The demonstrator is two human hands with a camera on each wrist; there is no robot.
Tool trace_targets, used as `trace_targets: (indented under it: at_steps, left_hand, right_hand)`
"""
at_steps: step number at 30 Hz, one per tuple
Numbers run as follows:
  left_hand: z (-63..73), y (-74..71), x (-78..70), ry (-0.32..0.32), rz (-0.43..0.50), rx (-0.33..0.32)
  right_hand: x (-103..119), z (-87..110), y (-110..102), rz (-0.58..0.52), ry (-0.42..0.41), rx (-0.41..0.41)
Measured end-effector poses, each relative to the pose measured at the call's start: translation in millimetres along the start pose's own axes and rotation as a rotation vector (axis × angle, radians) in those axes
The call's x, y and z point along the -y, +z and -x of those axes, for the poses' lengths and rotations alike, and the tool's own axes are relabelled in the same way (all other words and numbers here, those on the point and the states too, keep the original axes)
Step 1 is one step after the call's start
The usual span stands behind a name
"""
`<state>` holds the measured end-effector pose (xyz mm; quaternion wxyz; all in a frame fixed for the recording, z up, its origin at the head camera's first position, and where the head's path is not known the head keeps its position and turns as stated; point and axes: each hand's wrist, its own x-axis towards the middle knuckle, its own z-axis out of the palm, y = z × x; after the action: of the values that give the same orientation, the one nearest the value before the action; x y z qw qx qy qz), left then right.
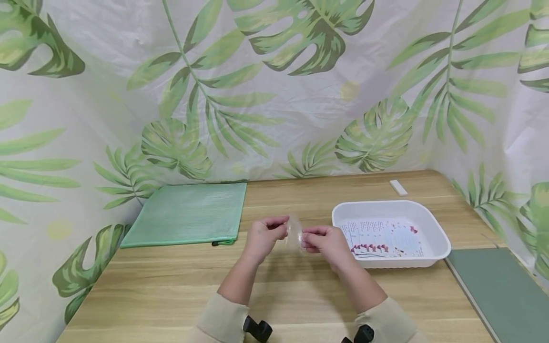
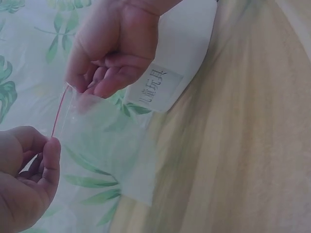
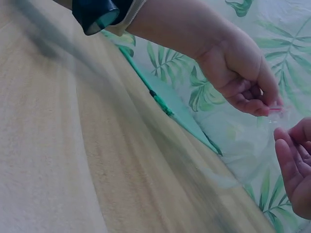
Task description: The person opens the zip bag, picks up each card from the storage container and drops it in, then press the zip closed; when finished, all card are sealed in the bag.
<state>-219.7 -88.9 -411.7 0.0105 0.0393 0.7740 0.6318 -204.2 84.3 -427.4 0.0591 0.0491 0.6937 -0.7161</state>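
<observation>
A: We've got both hands up over the wooden table (image 1: 171, 286), just beside the white tray (image 1: 433, 238) on its near-left side. Between them hangs a small clear zip bag (image 1: 295, 233).

B: Yes, our left hand (image 1: 265, 237) pinches one top corner and our right hand (image 1: 324, 242) pinches the other, fingers curled in tight. The left wrist view shows a thin red strip (image 2: 58, 110) running along the bag's mouth between the two pinches.

A: We'd judge that's why the grip sits so high: taking the bag by its top edge keeps the mouth taut and lets the rest dangle free of the table.

B: And keeping it close to the tray makes sense, since the printed sheets (image 1: 381, 237) lie inside it.

A: Farther left of the tray lies the green mesh pouch (image 1: 188, 213); behind the tray, a small white block (image 1: 398, 187); to its right, a dark green mat (image 1: 506, 295).

B: Whether the bag holds anything, we can't tell.
</observation>
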Motion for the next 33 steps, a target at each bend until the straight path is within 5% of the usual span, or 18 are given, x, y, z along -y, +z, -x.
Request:
trace_targets:
  at_steps: [7, 13, 24, 29, 33]
  left_hand:
    - [2.1, -14.3, -10.5, -0.037, -0.089, -0.024]
    - [6.6, -18.4, -22.5, 0.0, -0.169, -0.041]
    - [13.8, -10.6, -19.8, 0.292, -0.224, 0.121]
    - [14.1, -7.3, -11.8, 0.403, -0.434, 0.236]
    - [12.7, -3.5, -6.3, 0.461, -0.572, 0.264]
  right_hand:
    - [12, 4.6, -5, 0.026, -0.006, -0.016]
    - [21, 8.7, -10, 0.069, -0.016, -0.004]
    - [26, 12.8, -12, 0.006, 0.006, 0.094]
    - [26, 13.6, -13, 0.005, 0.006, 0.118]
    - [27, 15.3, -12, 0.007, 0.012, 0.156]
